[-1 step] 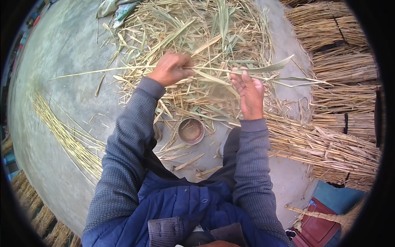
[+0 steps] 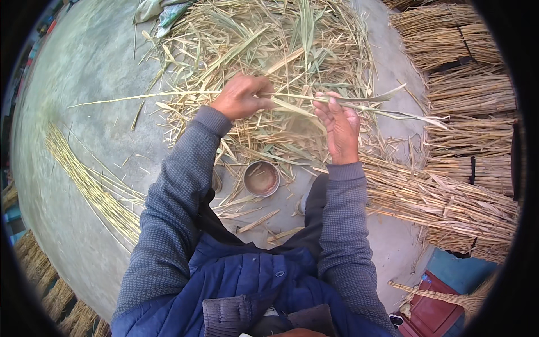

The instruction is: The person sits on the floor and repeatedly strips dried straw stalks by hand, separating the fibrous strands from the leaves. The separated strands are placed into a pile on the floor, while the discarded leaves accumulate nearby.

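A long, thin reed stalk lies crosswise in front of me, its bare pale end pointing left and its green leaves trailing off to the right. Closed around its middle is my left hand, back of the hand upward. My right hand, palm partly turned up, pinches the leafy part between thumb and fingers. Beneath both hands spreads a heap of stripped leaves and straw. A small round metal bowl stands on the floor between my feet.
Peeled yellowish stalks lie on the concrete floor at left. Loose dry reeds lie at right, beside stacked tied bundles. A dark red object is at lower right; more bundles are at lower left.
My left hand has shifted slightly right along the stalk, closer to my right hand. The leaf tips at right have moved a little; my right hand stays nearly in place.
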{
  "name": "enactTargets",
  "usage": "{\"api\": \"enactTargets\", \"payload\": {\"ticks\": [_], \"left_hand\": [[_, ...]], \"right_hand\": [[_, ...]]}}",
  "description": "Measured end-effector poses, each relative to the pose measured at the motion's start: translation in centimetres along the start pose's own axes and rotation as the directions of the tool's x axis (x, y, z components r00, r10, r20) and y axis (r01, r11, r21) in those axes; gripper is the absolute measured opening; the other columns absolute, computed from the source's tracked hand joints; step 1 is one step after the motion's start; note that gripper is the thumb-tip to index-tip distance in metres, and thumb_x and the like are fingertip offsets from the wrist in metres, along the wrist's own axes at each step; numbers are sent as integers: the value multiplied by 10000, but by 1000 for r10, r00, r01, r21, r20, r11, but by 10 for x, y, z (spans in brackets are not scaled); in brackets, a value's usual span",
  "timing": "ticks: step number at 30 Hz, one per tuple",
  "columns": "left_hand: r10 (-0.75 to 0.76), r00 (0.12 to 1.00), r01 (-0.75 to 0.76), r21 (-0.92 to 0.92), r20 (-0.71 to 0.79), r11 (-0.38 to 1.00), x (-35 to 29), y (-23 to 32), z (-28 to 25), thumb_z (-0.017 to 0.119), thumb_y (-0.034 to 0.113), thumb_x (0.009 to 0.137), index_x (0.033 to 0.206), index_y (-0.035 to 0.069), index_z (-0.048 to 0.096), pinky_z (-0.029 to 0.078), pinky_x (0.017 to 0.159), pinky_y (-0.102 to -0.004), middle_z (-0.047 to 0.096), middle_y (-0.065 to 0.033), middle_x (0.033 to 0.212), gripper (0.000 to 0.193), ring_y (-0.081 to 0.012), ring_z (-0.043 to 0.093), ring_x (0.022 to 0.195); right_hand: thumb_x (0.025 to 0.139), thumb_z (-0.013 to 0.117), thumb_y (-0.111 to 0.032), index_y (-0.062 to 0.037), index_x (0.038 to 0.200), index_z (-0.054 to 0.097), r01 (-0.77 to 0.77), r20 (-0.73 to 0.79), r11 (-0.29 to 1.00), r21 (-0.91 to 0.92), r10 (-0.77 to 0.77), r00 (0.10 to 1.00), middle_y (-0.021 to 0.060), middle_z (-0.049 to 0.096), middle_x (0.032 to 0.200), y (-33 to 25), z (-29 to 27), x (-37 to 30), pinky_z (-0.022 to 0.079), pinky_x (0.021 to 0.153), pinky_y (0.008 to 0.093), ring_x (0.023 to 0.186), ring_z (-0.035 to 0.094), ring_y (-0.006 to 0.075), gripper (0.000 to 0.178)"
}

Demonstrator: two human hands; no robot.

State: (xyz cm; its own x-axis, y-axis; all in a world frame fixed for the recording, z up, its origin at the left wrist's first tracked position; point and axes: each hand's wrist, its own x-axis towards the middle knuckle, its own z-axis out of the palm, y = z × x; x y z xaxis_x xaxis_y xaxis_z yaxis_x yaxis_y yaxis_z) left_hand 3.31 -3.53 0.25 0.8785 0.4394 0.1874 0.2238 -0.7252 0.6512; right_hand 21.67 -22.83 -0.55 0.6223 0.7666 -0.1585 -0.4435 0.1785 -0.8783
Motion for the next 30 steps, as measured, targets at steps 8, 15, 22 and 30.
{"api": "enactTargets", "payload": {"ticks": [8,15,22,30], "left_hand": [[-5,982,-41,-238,-188,971,12,15,28,774,338,774,806,124,752,508,639,-420,698,-92,714,217,-296,682,688],[-181,983,131,-552,-38,824,6,14,20,872,282,719,810,114,769,517,631,-327,741,-26,757,218,-159,690,678],[-167,986,127,-519,-31,846,3,10,-3,844,295,797,927,52,730,529,666,-314,738,-58,813,299,-143,676,709],[-128,988,150,-311,91,938,-6,-22,-22,783,196,877,954,23,724,479,633,-277,697,-27,767,198,-87,595,687]], "right_hand": [[981,673,-164,31,1157,639,-6,-33,982,-191,0,999,131,721,1015,3,15,-2,584,810,257,922,715,184,265],[979,678,-175,10,1071,635,275,107,878,-392,-254,961,139,716,1000,10,15,-1,577,816,270,909,709,183,211],[982,677,-186,2,1025,623,211,72,929,-303,-199,977,158,706,1041,14,24,-8,587,789,277,885,714,185,199],[964,696,-158,28,1068,633,156,-30,970,-188,-164,986,134,719,946,0,14,-2,596,786,299,847,722,202,222]]}}
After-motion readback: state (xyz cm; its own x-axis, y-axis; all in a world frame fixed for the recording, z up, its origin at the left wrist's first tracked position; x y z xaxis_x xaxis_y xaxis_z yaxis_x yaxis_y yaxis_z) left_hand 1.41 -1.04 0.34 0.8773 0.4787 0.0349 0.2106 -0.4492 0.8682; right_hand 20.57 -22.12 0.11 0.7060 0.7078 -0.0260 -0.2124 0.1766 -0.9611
